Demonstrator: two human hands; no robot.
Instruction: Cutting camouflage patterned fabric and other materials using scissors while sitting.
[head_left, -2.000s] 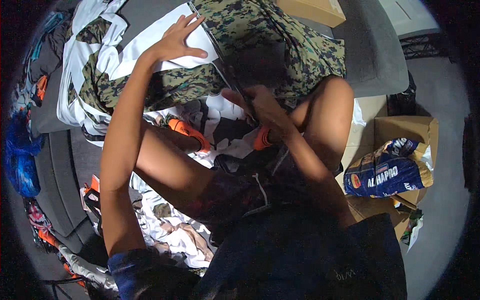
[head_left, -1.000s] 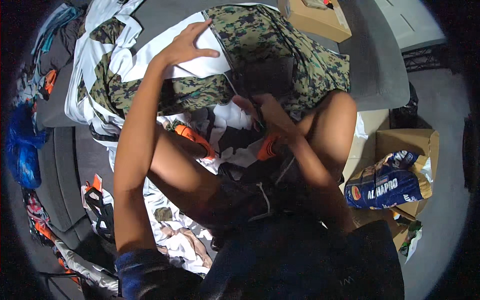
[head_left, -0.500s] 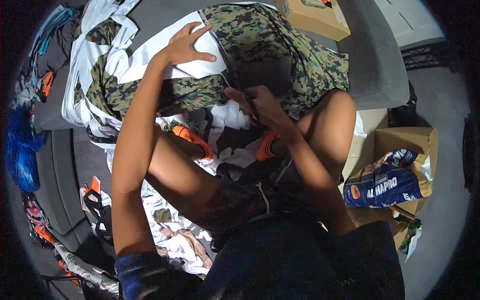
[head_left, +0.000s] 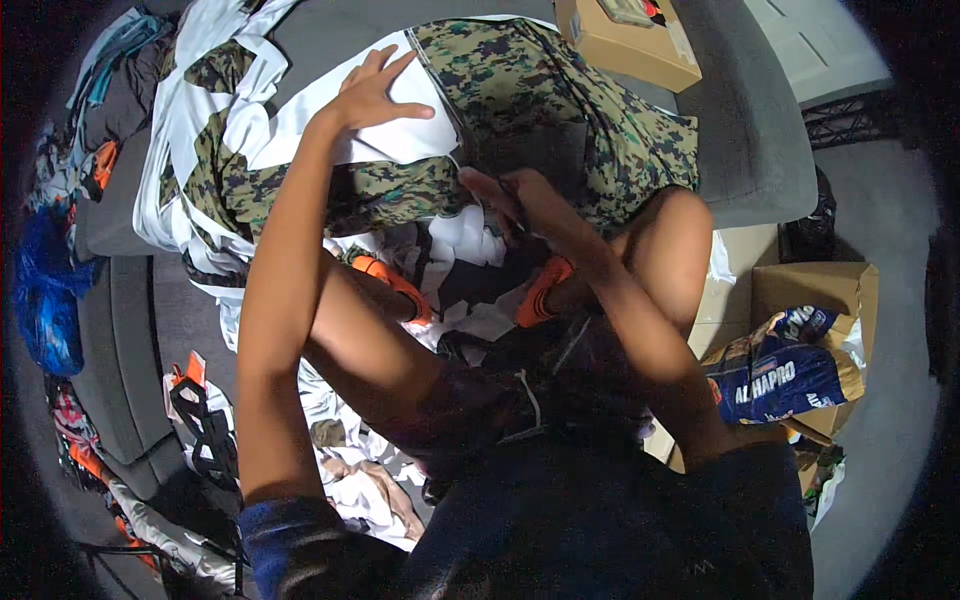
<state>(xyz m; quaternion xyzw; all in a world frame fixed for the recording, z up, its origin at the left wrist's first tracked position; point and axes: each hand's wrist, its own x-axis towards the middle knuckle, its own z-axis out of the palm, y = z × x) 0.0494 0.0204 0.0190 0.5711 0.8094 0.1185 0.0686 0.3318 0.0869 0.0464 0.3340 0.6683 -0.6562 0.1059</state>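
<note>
My left hand (head_left: 376, 100) lies with fingers spread on a white fabric piece (head_left: 300, 122), its fingertips close to the edge where white meets green camouflage fabric (head_left: 500, 75). That camouflage cloth drapes over the grey couch and hangs toward my knees. Just below the white piece's lower right corner is my right hand (head_left: 535, 207), in shadow at the cloth's near edge. Its fingers are curled closed around something dark and thin, whose kind I cannot make out.
White and camouflage fabric (head_left: 185, 170) is heaped on the left. A cardboard box (head_left: 640, 45) sits on the couch (head_left: 745, 140) at the far right. Fabric scraps (head_left: 365, 490) litter the floor around my feet. On the right, an open carton (head_left: 815, 285) holds a blue bag (head_left: 775, 385).
The whole view has shifted slightly. My left hand keeps its place on the white fabric, while my right hand has turned a little, staying near the cloth's near edge.
</note>
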